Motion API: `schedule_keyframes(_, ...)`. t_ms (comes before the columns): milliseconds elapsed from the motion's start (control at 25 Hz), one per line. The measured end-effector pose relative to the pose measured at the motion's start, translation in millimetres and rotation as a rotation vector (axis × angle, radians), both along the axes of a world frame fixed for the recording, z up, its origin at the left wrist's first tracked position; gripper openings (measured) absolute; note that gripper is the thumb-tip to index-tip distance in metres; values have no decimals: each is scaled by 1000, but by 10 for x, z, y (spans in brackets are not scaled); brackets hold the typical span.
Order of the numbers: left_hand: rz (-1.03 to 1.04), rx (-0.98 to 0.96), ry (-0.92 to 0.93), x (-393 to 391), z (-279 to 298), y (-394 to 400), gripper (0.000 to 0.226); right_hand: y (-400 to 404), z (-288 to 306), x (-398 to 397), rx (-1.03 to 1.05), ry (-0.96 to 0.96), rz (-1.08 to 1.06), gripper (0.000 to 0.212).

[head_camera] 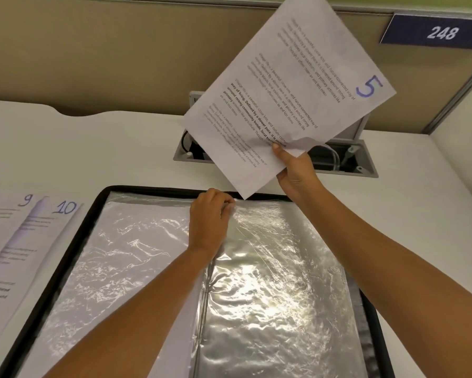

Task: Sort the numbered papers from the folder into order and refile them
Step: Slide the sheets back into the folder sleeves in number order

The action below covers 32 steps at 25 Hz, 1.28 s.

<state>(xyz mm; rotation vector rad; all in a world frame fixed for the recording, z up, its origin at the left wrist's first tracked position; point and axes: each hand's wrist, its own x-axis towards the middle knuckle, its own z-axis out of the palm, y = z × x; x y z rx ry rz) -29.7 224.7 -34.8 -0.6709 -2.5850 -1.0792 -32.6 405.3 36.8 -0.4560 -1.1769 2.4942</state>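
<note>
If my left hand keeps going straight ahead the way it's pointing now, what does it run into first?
Probably the black top edge of the folder: the left hand pinches the top of a clear sleeve just short of it. Beyond lies bare desk, with the lower corner of the paper marked 5 above; depth is unclear.

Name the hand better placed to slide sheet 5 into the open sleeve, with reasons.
Right. The right hand already grips sheet 5 just above the folder. The left hand is busy pinching the sleeve's top edge, seemingly holding it open.
</note>
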Motion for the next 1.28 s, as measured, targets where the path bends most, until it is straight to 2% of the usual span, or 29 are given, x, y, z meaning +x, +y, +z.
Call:
schedule_keyframes(280, 17, -3, 30, 2, -1, 0, 6, 52, -75, 25, 44, -33, 16, 34)
schedule_keyframes(480, -40, -100, 137, 58, 23, 12, 6, 161, -140, 117, 81, -39, 25, 41)
schedule_keyframes(640, -47, -70, 95, 89, 58, 14, 10, 225, -163, 82, 44, -53, -31, 35)
schedule_keyframes(960, -50, -45, 59, 71, 106, 29, 10, 2, -178, 3, 95, -51, 48, 31)
schedule_keyframes(1160, -37, -42, 45, 74, 83, 24, 14, 15, -150, -43, 57, -83, -95, 32)
schedule_keyframes(1280, -28, -46, 43, 68, 88, 28, 13, 4, -168, -12, 101, -83, 16, 30)
